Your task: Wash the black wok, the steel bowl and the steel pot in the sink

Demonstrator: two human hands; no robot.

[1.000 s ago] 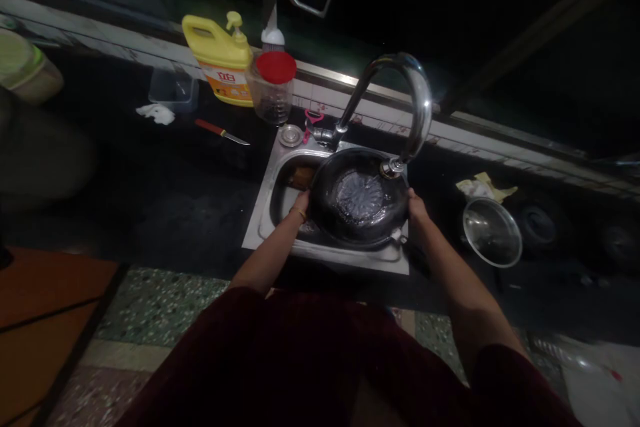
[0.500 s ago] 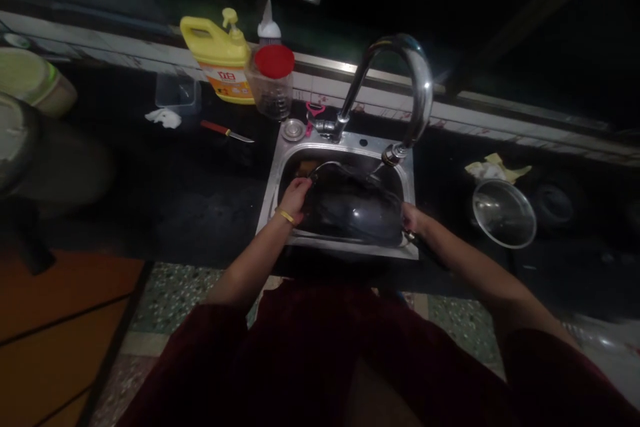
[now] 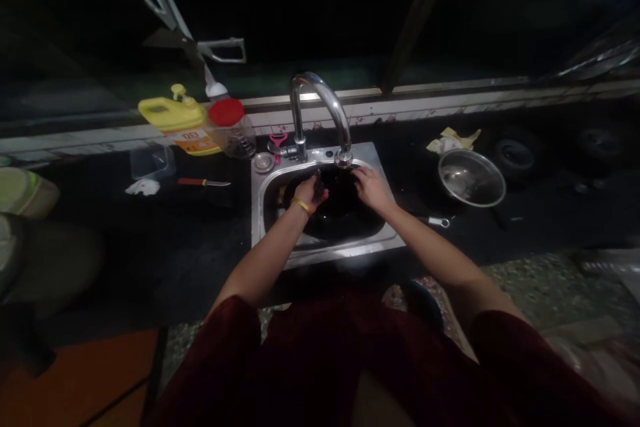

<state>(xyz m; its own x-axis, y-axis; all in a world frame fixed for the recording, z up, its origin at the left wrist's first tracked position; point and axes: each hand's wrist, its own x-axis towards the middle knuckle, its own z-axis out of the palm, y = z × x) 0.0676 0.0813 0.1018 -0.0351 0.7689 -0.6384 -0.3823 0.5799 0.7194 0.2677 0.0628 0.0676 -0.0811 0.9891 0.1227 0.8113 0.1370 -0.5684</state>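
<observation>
Left hand (image 3: 304,192) clamped on dark clump (image 3: 319,185) above pan (image 3: 345,221), presumably so drips land inside; right hand (image 3: 373,188): fingers bent, grip unclear.

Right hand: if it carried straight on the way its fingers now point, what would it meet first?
Probably the tap's spout end, just beyond the fingertips of the right hand in the head view. Depth is unclear, though, so the hand might pass beneath it.
</observation>
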